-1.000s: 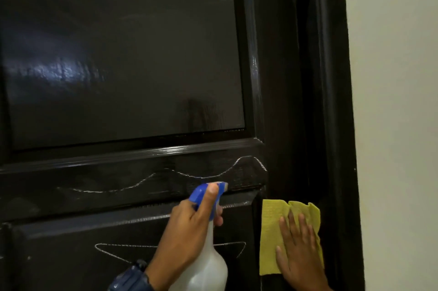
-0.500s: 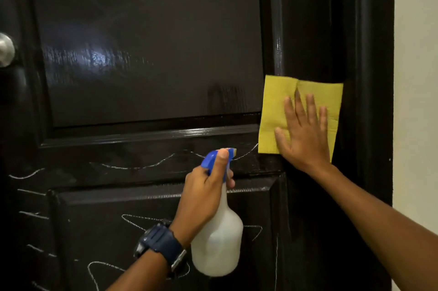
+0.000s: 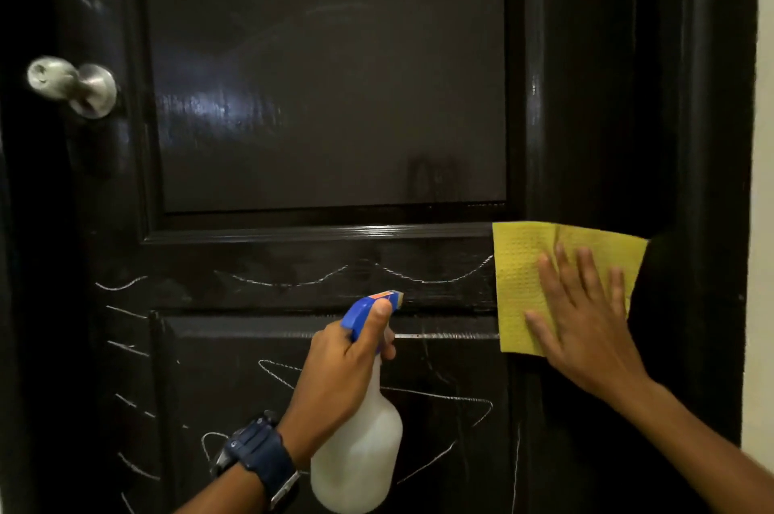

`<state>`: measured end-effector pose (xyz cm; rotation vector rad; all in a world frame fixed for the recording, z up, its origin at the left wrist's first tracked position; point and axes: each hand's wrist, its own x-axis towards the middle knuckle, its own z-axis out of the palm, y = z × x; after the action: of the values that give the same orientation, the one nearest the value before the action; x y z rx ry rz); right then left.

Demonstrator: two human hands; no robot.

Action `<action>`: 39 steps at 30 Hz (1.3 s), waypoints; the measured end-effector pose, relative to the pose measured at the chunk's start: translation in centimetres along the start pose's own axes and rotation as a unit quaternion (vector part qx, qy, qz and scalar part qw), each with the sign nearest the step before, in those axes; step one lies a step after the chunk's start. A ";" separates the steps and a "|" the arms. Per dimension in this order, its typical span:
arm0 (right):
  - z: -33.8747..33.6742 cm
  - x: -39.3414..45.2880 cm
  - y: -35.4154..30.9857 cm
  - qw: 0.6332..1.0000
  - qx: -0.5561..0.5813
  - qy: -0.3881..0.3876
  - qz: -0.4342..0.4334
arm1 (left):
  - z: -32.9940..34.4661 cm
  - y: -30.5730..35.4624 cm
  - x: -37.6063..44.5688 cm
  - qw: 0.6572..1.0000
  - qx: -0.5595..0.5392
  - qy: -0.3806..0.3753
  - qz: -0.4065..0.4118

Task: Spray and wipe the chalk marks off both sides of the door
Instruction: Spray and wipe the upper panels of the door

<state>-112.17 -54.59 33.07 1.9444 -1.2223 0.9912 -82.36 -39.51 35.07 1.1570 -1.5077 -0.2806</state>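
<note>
The cloth (image 3: 544,287) has slid back down the door's (image 3: 326,94) right edge, right hand (image 3: 586,316) flat on it, fingers spread, pressing it to the wood beside the middle rail. Left hand (image 3: 343,371) grips the spray bottle (image 3: 360,450) by the neck, thumb over the blue head, nozzle facing the wavy chalk marks (image 3: 356,279). More scribbles cover the lower panel; the knob (image 3: 73,84) sits upper left.

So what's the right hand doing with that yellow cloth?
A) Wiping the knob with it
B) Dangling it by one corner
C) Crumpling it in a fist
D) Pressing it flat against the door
D: the right hand lies on the cloth with fingers straight and spread, holding it flat on the door, far from the knob.
</note>
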 end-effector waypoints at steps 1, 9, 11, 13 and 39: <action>-0.9 1.4 -0.1 1.000 -0.006 -0.007 -0.028 | -0.6 -0.2 0.0 1.000 -0.002 0.001 0.000; -1.3 4.7 -1.8 0.978 -0.122 -0.068 -0.152 | -7.7 -6.0 -1.0 0.999 -0.041 0.014 -0.011; -1.6 5.0 -1.5 0.970 -0.151 -0.070 -0.176 | -9.8 -7.6 -1.1 0.999 -0.043 0.015 -0.023; -1.8 5.3 -1.9 0.964 -0.170 -0.069 -0.193 | -11.6 -9.0 -1.0 0.999 -0.036 0.022 -0.028; -4.7 5.6 -1.6 0.853 -0.378 -0.105 -0.345 | -18.3 -13.2 -0.2 0.997 -0.035 0.041 -0.053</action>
<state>-110.32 -52.70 40.04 1.6271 -0.7248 -0.0934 -60.16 -38.23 31.24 1.1803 -1.3574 -0.3518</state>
